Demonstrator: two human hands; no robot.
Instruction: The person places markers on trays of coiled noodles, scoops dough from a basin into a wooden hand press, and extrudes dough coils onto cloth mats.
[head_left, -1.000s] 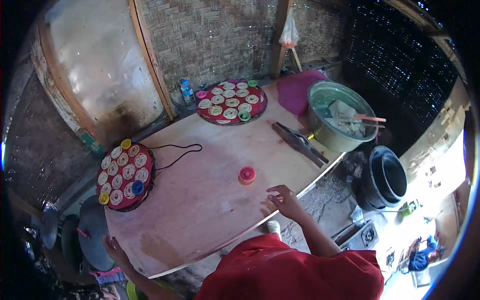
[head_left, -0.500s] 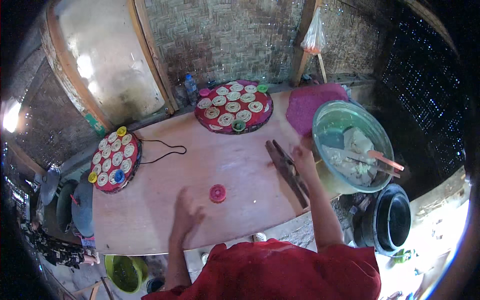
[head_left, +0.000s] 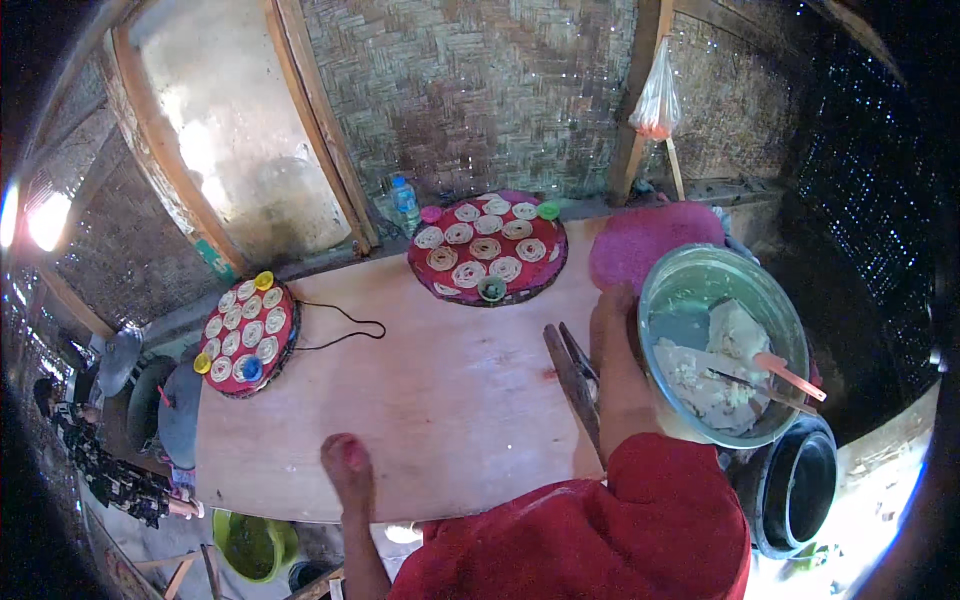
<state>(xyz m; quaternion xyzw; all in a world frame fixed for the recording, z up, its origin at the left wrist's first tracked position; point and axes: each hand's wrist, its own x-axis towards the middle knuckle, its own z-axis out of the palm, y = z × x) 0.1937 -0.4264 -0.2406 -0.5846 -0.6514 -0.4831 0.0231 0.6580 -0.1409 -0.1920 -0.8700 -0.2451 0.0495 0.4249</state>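
Note:
My left hand (head_left: 346, 478) is closed around a small pink round ring (head_left: 353, 454), above the near edge of the wooden table (head_left: 460, 400). My right arm reaches forward between a dark wooden hinged tool (head_left: 572, 385) and a big green tub (head_left: 655, 385). My right hand (head_left: 612, 308) is beside the tub's rim, close to the pink mat (head_left: 650, 235); its fingers are too indistinct to read. In the tub lie white dough (head_left: 740, 335), a stick and a pink-handled tool (head_left: 790, 376).
Two round red trays (head_left: 455, 220) (head_left: 290, 318) bear pale coiled noodle-like rounds and small coloured rings. A black cord (head_left: 350, 340) lies by the left one. Black pots (head_left: 800, 490) stand below the tub, a green bucket (head_left: 250, 550) on the floor. Another person's sleeve (head_left: 110, 470) shows at left.
My left hand has picked the pink ring up off the table and drawn it back left and nearer. My right arm has stretched farther forward beside the tub, and my view has shifted.

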